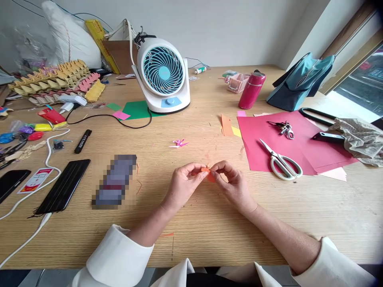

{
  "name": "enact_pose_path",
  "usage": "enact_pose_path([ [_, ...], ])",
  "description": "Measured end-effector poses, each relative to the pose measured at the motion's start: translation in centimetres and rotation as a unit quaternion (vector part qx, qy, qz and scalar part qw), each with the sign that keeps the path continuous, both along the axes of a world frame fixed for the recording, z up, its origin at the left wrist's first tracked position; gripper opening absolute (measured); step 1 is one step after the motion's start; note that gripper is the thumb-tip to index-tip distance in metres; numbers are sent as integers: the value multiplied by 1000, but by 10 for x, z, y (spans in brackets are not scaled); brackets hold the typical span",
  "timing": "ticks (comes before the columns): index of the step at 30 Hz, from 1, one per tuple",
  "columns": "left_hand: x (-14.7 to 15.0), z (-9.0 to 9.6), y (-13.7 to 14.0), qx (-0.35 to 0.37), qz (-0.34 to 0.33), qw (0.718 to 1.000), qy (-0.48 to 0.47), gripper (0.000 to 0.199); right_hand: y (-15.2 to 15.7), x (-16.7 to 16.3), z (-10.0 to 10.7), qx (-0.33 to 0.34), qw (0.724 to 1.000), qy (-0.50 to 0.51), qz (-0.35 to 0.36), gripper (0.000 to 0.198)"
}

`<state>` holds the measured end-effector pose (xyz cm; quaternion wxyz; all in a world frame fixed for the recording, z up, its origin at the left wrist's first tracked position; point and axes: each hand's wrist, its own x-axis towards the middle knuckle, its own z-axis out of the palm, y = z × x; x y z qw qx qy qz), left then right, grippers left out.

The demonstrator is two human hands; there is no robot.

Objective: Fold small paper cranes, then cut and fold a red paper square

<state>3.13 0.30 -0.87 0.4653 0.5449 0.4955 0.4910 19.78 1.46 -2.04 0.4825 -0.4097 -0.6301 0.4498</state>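
A small piece of folded orange paper (206, 169) is pinched between both hands, a little above the table. My left hand (188, 178) grips its left side with thumb and forefinger. My right hand (231, 183) pinches the right side the same way, fingertips almost meeting the left ones. Part of the paper is hidden behind the fingers. Just beyond the hands lies a small pink and white origami crane (179, 143). Orange paper strips (226, 125) and a yellow slip (236, 132) rest farther back on the right.
White-handled scissors (284, 162) and keys (286, 130) lie on red paper (257, 139) at right. A white fan (188, 87) stands at the back, a pink flask (253, 91) to its right. Phones, a black marker (83, 141) and a white cable (49, 149) occupy the left.
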Motion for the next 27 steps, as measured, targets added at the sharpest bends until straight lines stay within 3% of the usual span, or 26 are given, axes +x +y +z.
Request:
enact_pose_path([
  [4,-1,4,-2,0,21,1000,-1,15,-1,2,5,19,999,-40,1,7],
  [11,3,3,-3,-27,36,998,-35,16,-4,1,11,151,981,-125,1,9],
  [17,5,6,-4,-37,50,998,-29,17,-5,-1,10,176,973,-148,5,11],
  [27,12,3,-6,-41,64,997,-17,19,-6,0,8,248,937,-245,-19,9],
])
